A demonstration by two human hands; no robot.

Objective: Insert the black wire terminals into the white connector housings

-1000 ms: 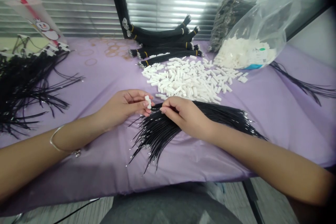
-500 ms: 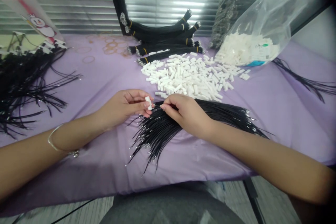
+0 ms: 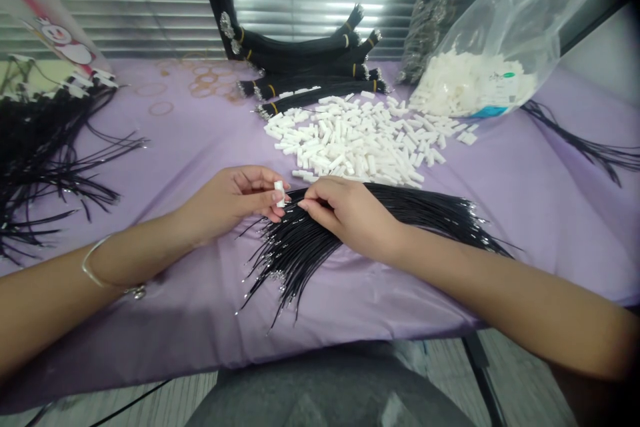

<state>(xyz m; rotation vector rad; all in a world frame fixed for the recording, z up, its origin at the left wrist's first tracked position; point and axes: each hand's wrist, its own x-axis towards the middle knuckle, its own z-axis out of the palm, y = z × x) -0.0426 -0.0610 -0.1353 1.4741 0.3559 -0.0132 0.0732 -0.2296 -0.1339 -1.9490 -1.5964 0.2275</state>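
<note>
Right hand [image 3: 353,215] has edged left, pinching the bundle of black cords [image 3: 425,205], its long axis running right to left, tips just beside the left hand [image 3: 227,203], which pinches an upright white plastic piece [image 3: 279,193]!

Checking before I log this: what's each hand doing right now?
Left hand: closed, holding a white plastic piece.
Right hand: closed, pinching black cords.
</note>
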